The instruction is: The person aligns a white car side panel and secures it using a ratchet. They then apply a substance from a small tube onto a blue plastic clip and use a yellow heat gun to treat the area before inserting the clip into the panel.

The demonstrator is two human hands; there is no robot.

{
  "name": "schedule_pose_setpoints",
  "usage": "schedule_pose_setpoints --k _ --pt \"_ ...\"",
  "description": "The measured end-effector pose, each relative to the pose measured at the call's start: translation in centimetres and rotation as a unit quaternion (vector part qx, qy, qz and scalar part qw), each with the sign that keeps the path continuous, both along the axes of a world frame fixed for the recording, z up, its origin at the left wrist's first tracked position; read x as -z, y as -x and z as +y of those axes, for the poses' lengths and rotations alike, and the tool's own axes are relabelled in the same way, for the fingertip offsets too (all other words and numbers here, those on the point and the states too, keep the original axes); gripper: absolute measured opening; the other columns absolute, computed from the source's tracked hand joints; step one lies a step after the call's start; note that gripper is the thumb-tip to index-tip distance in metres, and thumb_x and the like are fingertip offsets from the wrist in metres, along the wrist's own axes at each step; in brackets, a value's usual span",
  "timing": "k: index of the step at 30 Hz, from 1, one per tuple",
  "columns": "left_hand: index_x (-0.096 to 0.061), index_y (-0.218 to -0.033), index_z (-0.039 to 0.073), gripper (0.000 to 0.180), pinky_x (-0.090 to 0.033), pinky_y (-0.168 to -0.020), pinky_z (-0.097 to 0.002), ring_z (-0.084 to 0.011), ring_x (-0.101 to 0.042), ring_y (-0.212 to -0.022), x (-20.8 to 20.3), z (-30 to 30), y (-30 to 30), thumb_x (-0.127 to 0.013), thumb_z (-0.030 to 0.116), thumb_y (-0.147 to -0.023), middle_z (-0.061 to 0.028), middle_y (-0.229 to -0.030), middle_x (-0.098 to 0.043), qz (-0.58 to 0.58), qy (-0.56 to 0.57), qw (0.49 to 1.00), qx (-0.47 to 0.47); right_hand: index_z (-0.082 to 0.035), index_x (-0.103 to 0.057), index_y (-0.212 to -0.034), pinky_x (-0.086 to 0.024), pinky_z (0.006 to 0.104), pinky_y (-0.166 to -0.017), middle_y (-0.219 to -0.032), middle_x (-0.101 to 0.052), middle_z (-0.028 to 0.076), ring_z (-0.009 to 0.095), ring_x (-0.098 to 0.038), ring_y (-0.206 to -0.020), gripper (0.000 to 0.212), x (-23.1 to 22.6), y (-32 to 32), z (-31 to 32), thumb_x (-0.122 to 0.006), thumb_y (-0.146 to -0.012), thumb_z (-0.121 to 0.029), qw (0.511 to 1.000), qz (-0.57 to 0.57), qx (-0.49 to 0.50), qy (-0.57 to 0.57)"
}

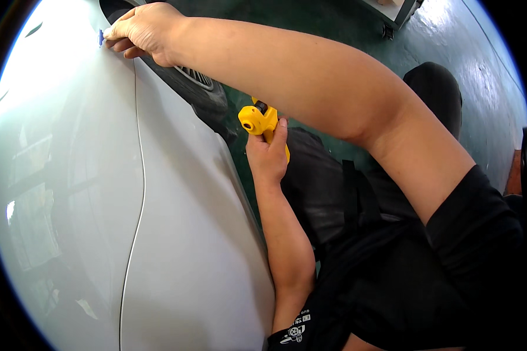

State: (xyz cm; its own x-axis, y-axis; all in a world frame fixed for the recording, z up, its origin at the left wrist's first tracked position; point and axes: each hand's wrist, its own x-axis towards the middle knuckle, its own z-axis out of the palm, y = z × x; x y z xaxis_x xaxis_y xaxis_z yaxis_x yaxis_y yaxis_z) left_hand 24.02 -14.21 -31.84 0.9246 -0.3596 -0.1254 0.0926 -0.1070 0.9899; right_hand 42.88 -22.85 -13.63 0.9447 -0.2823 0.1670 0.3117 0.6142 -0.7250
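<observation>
My right hand reaches across to the upper left, its fingertips pinching a small blue tab against the pale, glossy car body panel. The tab looks like a dent-pulling tab; its face toward the panel is hidden. Lower and nearer the middle, my left hand is wrapped round the handle of a yellow glue gun with black parts. The gun is held up beside the car, partly covered by my right forearm. Its nozzle cannot be made out.
A seam line runs down the car between two panels. The wheel and tyre show below the wheel arch. On the green floor, a wheeled cart stands at the top right. My bent legs are close to the car's side.
</observation>
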Motion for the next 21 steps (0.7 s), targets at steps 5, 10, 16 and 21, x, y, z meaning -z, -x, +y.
schedule_pose_setpoints --k 5,10,16,21 --pt "-0.067 -0.117 -0.001 0.03 -0.051 -0.093 -0.0311 -0.0162 -0.069 -0.101 -0.1 0.1 0.0 -0.072 0.021 -0.097 -0.0068 -0.109 -0.074 0.001 0.001 1.0 0.0 -0.007 -0.074 -0.091 -0.055 0.0265 -0.071 -0.093 -0.076 0.006 0.012 -0.068 -0.082 0.009 -0.3 0.7 -0.1 -0.077 -0.091 -0.015 0.999 0.021 0.003 0.049" --pt "-0.068 -0.116 -0.001 0.028 -0.051 -0.093 -0.0314 -0.0166 -0.07 -0.1 -0.3 -0.1 0.1 -0.071 0.02 -0.097 -0.007 -0.107 -0.075 -0.005 0.001 1.0 0.0 -0.006 -0.073 -0.098 -0.057 0.0259 -0.071 -0.097 -0.076 0.006 0.011 -0.069 -0.084 0.013 -0.9 1.1 -0.6 -0.077 -0.092 -0.016 0.998 0.023 -0.002 0.062" --pt "-0.068 -0.115 -0.001 0.028 -0.052 -0.093 -0.0313 -0.017 -0.07 -0.1 -0.5 -0.1 0.2 -0.071 0.02 -0.097 -0.0078 -0.107 -0.076 -0.004 0.019 1.0 -0.002 -0.005 -0.072 -0.1 -0.057 0.0257 -0.071 -0.098 -0.075 0.006 0.012 -0.069 -0.086 0.015 -1.5 1.5 -0.8 -0.078 -0.091 -0.015 0.995 0.031 0.005 0.089" --pt "-0.069 -0.114 -0.001 0.027 -0.052 -0.093 -0.0312 -0.017 -0.07 -0.101 -0.3 -0.1 0.2 -0.071 0.019 -0.097 -0.0079 -0.107 -0.076 0.0 0.027 1.0 0.001 -0.005 -0.071 -0.101 -0.057 0.0259 -0.071 -0.097 -0.075 0.007 0.012 -0.07 -0.085 0.016 -2.0 1.8 -1.0 -0.078 -0.09 -0.014 0.994 0.035 0.003 0.106"
